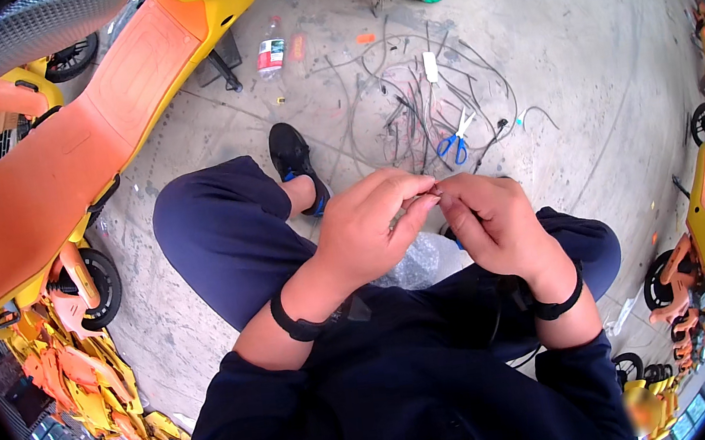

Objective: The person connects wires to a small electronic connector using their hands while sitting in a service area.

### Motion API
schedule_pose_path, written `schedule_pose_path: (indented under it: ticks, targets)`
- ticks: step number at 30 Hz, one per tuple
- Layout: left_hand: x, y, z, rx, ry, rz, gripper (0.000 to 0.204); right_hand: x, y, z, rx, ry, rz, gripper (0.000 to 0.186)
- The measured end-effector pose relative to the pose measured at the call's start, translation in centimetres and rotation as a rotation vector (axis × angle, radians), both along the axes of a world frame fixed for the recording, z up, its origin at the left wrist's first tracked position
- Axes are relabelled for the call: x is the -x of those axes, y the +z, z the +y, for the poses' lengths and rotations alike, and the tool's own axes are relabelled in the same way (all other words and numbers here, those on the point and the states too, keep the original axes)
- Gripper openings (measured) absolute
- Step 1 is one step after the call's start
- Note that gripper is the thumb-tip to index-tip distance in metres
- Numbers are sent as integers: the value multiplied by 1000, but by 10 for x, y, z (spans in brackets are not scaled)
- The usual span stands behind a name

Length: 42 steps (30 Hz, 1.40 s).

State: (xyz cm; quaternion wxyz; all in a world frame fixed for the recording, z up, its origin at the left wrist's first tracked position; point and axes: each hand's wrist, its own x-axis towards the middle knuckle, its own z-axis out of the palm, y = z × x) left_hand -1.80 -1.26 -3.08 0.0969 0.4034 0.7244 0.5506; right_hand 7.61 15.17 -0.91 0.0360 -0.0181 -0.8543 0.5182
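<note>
Working above a concrete floor (581,46), you are bringing your left hand (366,225) and right hand (496,223) together between your knees, fingertips pinching a tiny item (435,190), too small to identify. Beyond them, blue-handled scissors (459,133) are lying among loose cables (422,129), while a plastic bottle (270,57) is resting farther left, near a yellow-and-orange scooter (69,139).
</note>
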Motion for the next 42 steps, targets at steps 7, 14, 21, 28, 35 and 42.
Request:
schedule_pose_path:
  ticks: [7,14,21,28,35,42]
  targets:
    - [-3,-6,2,38,45,261,19,0,-6,-4,-157,0,74,11]
    - [-6,-5,3,58,103,388,18,1,-3,-6,-186,7,108,9]
    - [-4,1,3,33,145,330,16,-2,4,-6,-81,30,98,11]
    - [2,9,-1,-25,73,77,12,-4,10,-2,5,0,75,12]
    - [0,11,-1,9,-51,230,20,-3,10,0,-53,11,111,9]
    - [-3,12,-4,-30,-141,-326,15,-4,13,2,69,-51,45,6]
